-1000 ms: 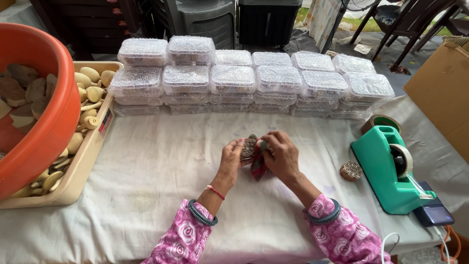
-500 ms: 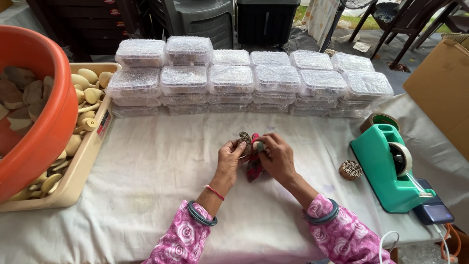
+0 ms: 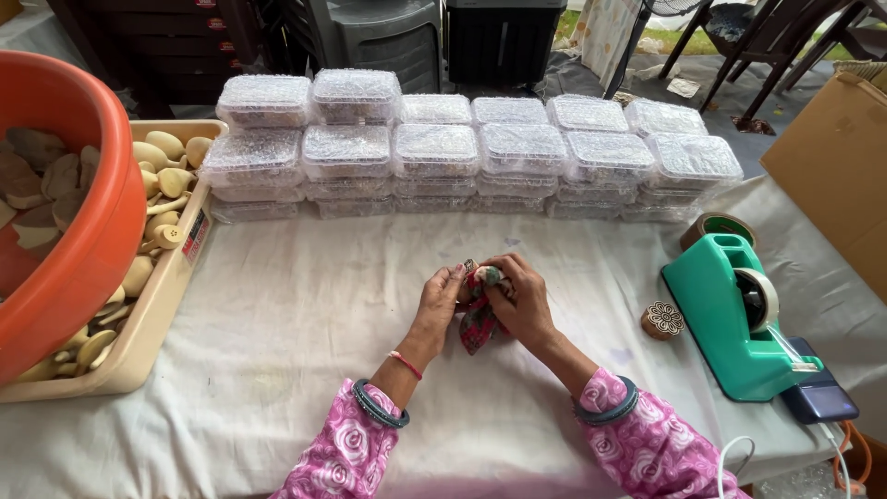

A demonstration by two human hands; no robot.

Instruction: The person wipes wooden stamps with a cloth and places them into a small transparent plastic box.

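Table [image 3: 305, 314], white cloth over it, carries everything. Orange tub [image 3: 88, 231] at the left edge, beige tray [image 3: 171, 286] of pale wooden pieces just beside it. Stacked clear lidded boxes [image 3: 434, 152] run along the far edge. Teal tape dispenser [image 3: 735, 319] near the right edge, small round carved block [image 3: 662, 320] just left of it. At table centre, left hand [image 3: 440, 300] and right hand [image 3: 519, 300] meet on a small red patterned cloth bundle [image 3: 479, 319]; both grips are pressed together, pinching its top, where something small and rounded shows between the fingertips. Bundle's long axis runs roughly near-to-far, slightly tilted: gathered top toward the far edge, pointed tail toward the near edge, tail seems to rest on the table. Risk, judged: the cloth could slip from the fingertip pinch and fall open, letting the rounded piece roll out; uneven pull from one hand could do it.
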